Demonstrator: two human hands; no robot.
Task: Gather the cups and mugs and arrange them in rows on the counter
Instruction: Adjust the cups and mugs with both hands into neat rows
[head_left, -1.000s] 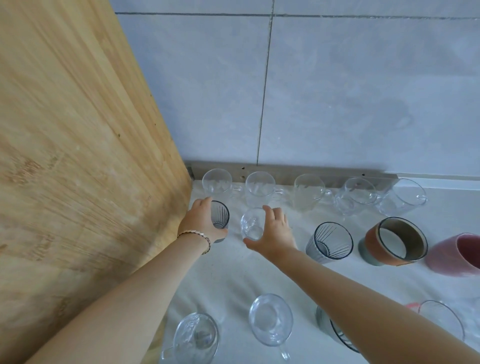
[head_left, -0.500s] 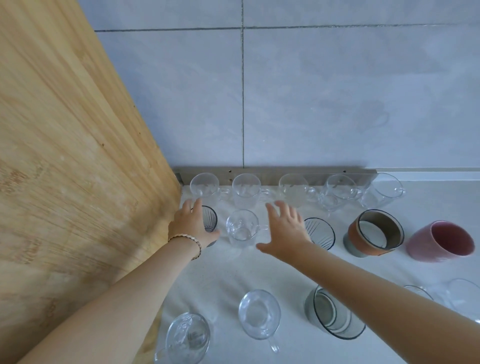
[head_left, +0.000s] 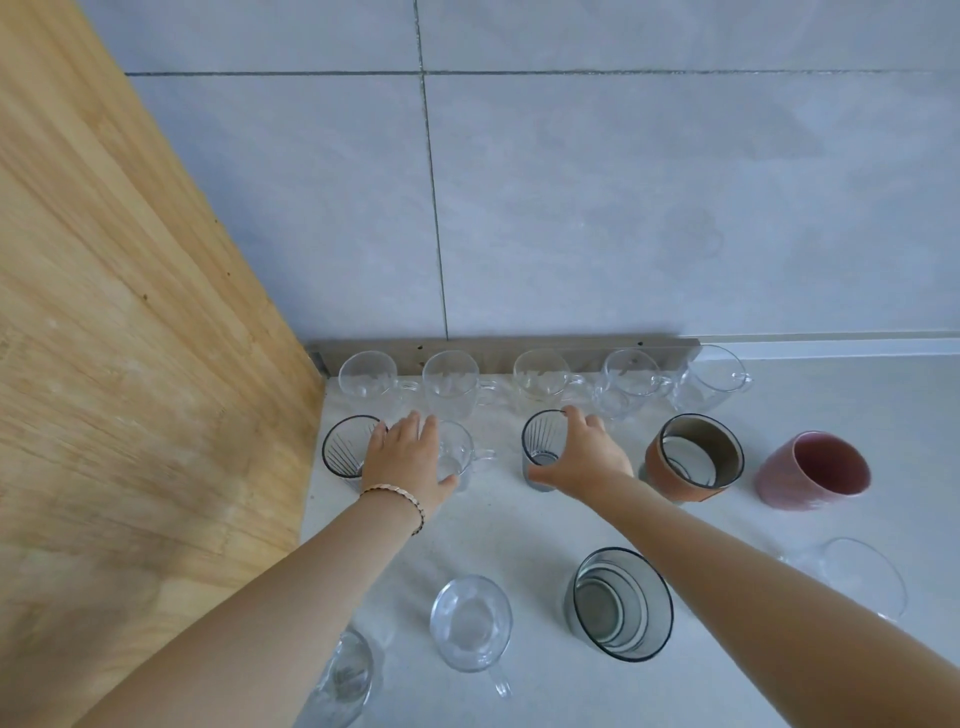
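1. Since a moment ago, the left hand (head_left: 410, 457) has shifted from the corner striped glass (head_left: 347, 451) to cup the small clear mug (head_left: 457, 457).
2. The right hand (head_left: 582, 457) grips the second striped glass (head_left: 543, 447), right of that mug, mid-row.
3. Likely next: close the gaps, then bring forward the grey tumbler (head_left: 621, 605).

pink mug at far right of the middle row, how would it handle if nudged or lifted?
The pink mug looks thick-walled and opaque, so probably ceramic: heavier than the clear glass mugs behind it, and likely to chip if knocked. Its wide, squat shape suggests it would slide rather than tip. No handle shows from here, so a grasp would likely wrap the body.
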